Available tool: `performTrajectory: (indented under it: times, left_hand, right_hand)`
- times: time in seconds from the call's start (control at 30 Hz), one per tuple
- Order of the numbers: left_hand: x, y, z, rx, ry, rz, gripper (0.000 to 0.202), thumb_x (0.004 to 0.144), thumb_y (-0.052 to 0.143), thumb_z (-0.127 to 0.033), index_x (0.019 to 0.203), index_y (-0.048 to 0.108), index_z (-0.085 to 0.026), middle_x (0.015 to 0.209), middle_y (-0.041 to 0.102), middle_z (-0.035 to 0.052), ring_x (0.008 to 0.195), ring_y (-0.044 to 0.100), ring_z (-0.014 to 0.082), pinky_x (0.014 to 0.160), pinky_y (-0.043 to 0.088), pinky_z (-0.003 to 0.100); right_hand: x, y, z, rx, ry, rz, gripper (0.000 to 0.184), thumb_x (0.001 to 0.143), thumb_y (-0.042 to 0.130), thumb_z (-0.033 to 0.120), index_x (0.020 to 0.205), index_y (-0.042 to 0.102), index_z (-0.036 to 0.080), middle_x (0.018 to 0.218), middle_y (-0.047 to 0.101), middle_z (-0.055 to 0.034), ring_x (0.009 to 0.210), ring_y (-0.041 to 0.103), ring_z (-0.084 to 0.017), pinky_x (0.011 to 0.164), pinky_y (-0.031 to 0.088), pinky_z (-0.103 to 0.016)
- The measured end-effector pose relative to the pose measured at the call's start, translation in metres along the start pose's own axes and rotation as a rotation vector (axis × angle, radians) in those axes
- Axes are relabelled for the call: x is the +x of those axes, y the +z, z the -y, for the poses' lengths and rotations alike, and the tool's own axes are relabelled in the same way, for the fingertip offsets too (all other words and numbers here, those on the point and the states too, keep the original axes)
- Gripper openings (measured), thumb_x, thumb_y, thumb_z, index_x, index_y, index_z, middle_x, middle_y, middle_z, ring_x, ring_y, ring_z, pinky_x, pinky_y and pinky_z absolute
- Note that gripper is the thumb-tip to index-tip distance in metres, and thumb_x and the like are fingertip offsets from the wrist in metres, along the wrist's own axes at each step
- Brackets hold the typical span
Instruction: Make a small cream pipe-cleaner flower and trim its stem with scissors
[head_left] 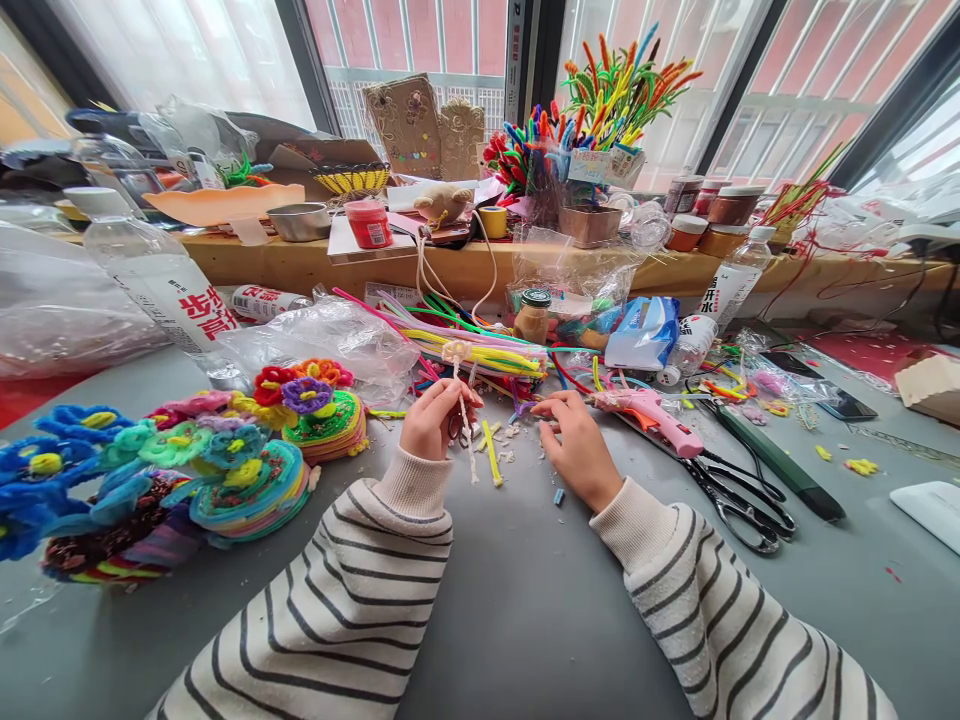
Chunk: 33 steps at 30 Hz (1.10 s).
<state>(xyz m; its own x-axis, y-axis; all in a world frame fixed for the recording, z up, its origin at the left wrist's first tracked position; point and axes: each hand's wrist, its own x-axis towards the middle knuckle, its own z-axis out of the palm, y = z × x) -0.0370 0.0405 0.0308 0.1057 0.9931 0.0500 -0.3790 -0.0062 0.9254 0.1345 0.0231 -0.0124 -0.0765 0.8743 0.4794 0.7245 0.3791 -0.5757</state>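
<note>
My left hand (pixel 435 420) is closed on a white pipe-cleaner flower (pixel 456 352), its bloom above the fingertips and its twisted stem hanging below them. Fingers slightly curled and apart, my right hand (pixel 577 450) rests at the table with nothing visible in it. A small purple pipe-cleaner piece (pixel 521 408) lies just left of its fingertips; whether they touch is unclear. Between the hands are a yellow pipe-cleaner strip (pixel 491 455) and white fluff scraps. To the right of my right hand lies a pink glue gun (pixel 652 415).
Black-handled scissors (pixel 750 510) and a green cutter (pixel 795 465) lie at right. Colourful pipe-cleaner flowers (pixel 172 440) and coiled pots stand at left. Behind are a pipe-cleaner bundle (pixel 480 345), a small jar (pixel 532 315), water bottles (pixel 150 270) and a crowded wooden ledge (pixel 300 268).
</note>
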Motion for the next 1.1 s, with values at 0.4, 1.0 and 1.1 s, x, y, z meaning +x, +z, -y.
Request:
performTrajectory:
  times: [0.4, 1.0, 1.1]
  left_hand:
    - [0.0, 0.004, -0.001, 0.02, 0.011, -0.047, 0.017, 0.058, 0.056, -0.03, 0.054, 0.049, -0.015, 0.053, 0.053, -0.0008, 0.043, 0.046, 0.0072, 0.039, 0.028, 0.019]
    - [-0.001, 0.005, -0.004, 0.016, -0.011, -0.048, 0.017, 0.059, 0.056, -0.03, 0.055, 0.049, -0.015, 0.054, 0.053, -0.0011, 0.045, 0.046, 0.0072, 0.042, 0.031, 0.019]
    - [-0.002, 0.005, -0.004, 0.019, -0.009, -0.044, 0.017, 0.059, 0.056, -0.03, 0.055, 0.049, -0.015, 0.054, 0.053, -0.001, 0.045, 0.046, 0.0072, 0.04, 0.029, 0.019]
  right_hand:
    - [-0.003, 0.004, 0.005, -0.009, -0.236, 0.309, 0.027, 0.071, 0.04, 0.001, 0.083, 0.062, 0.012, 0.087, 0.06, -0.0083, 0.084, 0.052, -0.019, 0.078, 0.044, -0.032]
    - [-0.006, -0.019, -0.001, 0.256, 0.231, -0.037, 0.029, 0.083, 0.029, 0.025, 0.086, 0.056, 0.014, 0.073, 0.062, -0.0064, 0.07, 0.058, -0.017, 0.066, 0.046, -0.03]
    - [-0.009, -0.019, -0.007, 0.386, 0.364, -0.012, 0.029, 0.082, 0.03, 0.028, 0.084, 0.056, 0.016, 0.077, 0.064, -0.0075, 0.074, 0.06, -0.017, 0.07, 0.048, -0.031]
